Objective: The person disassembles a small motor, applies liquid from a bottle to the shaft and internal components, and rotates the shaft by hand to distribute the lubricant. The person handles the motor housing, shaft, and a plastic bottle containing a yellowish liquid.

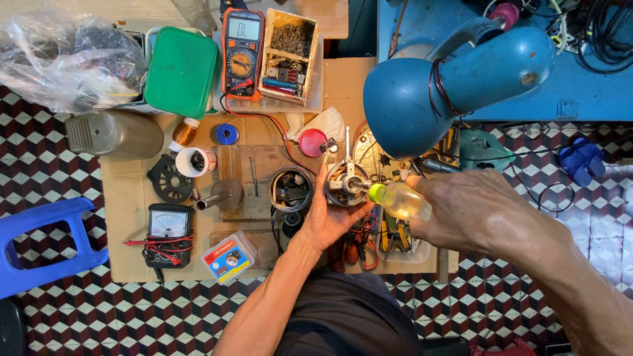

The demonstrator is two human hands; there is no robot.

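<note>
My left hand point(328, 221) cups a small electric motor point(345, 182) with copper windings and an upright shaft, holding it above the work board. My right hand point(475, 207) grips a small clear plastic bottle of yellowish liquid point(403, 201). The bottle lies nearly level, and its green nozzle point(376, 192) touches the motor's centre hub. A round metal motor housing point(290, 189) sits just left of the motor.
A blue desk lamp point(448, 82) hangs over the right of the board. An orange multimeter point(242, 53), a green lid point(181, 71), a parts box point(289, 56) and a plastic bag point(66, 56) stand at the back. A black analogue meter point(169, 227), a blue stool point(39, 244) lie left.
</note>
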